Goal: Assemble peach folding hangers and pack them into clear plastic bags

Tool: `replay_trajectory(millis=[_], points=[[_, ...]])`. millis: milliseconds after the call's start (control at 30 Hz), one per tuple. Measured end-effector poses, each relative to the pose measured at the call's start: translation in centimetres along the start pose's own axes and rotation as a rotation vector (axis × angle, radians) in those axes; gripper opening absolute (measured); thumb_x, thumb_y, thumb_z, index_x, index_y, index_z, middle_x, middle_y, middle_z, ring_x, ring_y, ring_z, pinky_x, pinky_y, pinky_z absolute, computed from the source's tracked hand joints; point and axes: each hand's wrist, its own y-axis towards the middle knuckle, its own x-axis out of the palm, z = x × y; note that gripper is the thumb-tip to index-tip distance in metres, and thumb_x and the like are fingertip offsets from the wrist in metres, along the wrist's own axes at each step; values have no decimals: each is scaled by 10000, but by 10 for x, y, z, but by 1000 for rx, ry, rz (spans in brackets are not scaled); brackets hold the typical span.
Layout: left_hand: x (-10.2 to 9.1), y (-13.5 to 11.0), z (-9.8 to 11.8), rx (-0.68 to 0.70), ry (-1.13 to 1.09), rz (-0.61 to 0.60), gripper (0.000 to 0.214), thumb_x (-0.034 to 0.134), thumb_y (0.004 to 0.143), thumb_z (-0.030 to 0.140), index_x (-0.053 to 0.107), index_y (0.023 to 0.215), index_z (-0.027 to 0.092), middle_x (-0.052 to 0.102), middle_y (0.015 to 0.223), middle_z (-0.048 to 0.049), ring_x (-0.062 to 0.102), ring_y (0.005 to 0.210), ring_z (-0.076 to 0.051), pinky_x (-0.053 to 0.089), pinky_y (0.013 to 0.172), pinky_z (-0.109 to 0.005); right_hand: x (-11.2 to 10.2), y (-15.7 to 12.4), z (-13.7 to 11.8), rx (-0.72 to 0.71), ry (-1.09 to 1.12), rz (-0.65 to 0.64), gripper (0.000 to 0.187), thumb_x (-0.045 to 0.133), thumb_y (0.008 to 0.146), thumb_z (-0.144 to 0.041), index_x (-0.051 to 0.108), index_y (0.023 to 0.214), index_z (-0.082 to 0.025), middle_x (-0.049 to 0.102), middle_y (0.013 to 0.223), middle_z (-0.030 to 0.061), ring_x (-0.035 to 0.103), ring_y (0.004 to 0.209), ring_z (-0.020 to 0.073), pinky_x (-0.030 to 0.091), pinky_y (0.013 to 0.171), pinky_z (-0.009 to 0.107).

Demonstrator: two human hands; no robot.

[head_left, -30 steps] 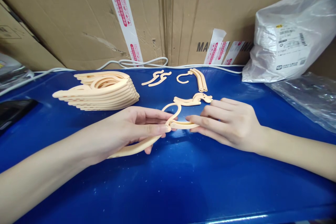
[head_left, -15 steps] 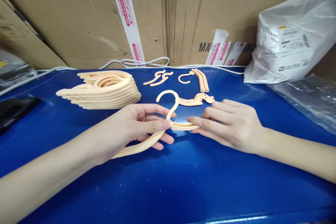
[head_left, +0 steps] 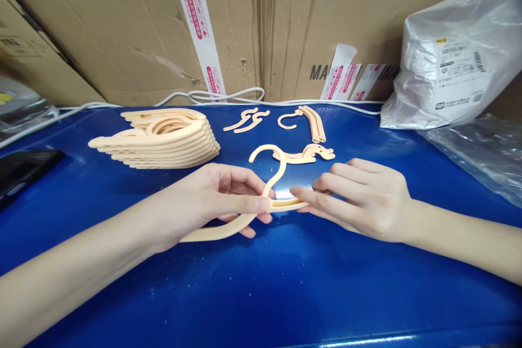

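Observation:
A cream hanger [head_left: 281, 166] with a curved hook is held between my two hands above the blue table. My left hand [head_left: 220, 196] pinches it at the joint under the hook, and one arm of the hanger runs down behind that hand. The fingers of my right hand [head_left: 359, 198] are closed on the end of the other arm, whose tip they hide. Just behind lie loose cream hanger pieces [head_left: 302, 155], partly overlapping the hook in view. A stack of cream hanger parts [head_left: 171, 147] rests to the left.
Two small curved pieces [head_left: 248, 119] and a folded hanger [head_left: 312, 122] lie farther back. A white cable [head_left: 228, 99] runs along cardboard boxes [head_left: 228, 22]. A plastic-wrapped package [head_left: 448, 60] stands at right, a dark phone-like object [head_left: 28, 174] at left.
The hook has tilted and shifted slightly right and down as my left hand turned the joint. Both hands keep their hold, and the arms now meet more closely at the joint.

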Motion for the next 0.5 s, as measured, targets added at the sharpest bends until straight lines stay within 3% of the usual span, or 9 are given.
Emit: replay_trajectory(millis=[300, 500], points=[[1, -2, 0, 61, 84, 51, 69, 772, 804, 243, 720, 820, 202, 762, 754, 3, 713, 716, -121, 587, 667, -168, 1, 0, -2, -20, 8, -25, 188, 571, 989, -304, 663, 1035, -146, 604, 677, -28, 463, 571, 116, 337, 513, 271], [-1, -1, 2, 73, 85, 70, 28, 764, 808, 184, 746, 805, 205, 761, 725, 21, 685, 649, -72, 544, 623, -94, 1, 1, -4, 5, 14, -27, 218, 520, 1015, -334, 644, 1010, -155, 572, 644, -36, 436, 521, 107, 327, 494, 265]])
